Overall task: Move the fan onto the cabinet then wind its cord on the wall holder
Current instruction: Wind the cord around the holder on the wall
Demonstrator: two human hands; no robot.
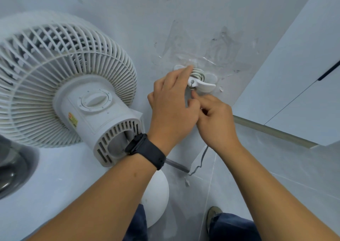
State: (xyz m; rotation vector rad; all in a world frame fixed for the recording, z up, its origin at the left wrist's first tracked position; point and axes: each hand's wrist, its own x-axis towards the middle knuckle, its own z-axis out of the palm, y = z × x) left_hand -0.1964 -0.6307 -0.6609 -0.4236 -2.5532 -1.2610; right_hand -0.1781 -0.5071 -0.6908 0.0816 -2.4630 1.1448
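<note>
The white fan (60, 86) stands on the white cabinet top (55, 176) at the left, its motor housing turned toward me. A white cord holder (202, 85) is stuck to the wall, with several turns of grey cord (197, 73) wound on it. My left hand (173, 102), with a dark watch on the wrist, touches the wound cord with its fingertips. Just below the holder, my right hand (213, 119) pinches the cord. A loose length of cord (199, 162) hangs down toward the floor below my right wrist.
A white cupboard door (298, 86) with a dark handle stands at the right. A dark rounded object (12, 167) sits at the left edge of the cabinet top. A white round shape (156, 194) lies below the cabinet edge. Grey floor tiles and my shoe (213, 213) are underneath.
</note>
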